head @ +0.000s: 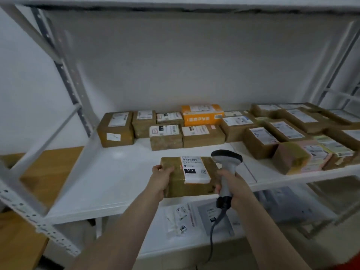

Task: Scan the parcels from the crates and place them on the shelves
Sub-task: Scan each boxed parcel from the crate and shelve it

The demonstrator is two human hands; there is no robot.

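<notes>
A brown cardboard parcel [179, 184] with a white label marked 010 lies at the front edge of the white shelf [109, 182]. My left hand [161, 176] grips the parcel's left end. My right hand [231, 189] holds a grey barcode scanner [227, 162] by its handle, right beside the parcel's right end. The scanner's head points away over the shelf, and its cable hangs down toward the lower shelf.
Several labelled brown parcels and an orange box [202, 114] line the back and right of the shelf. A lower shelf [194, 242] holds flat grey and white mail bags. Grey metal uprights [64, 75] frame the left side. A wooden surface [46, 172] lies at left.
</notes>
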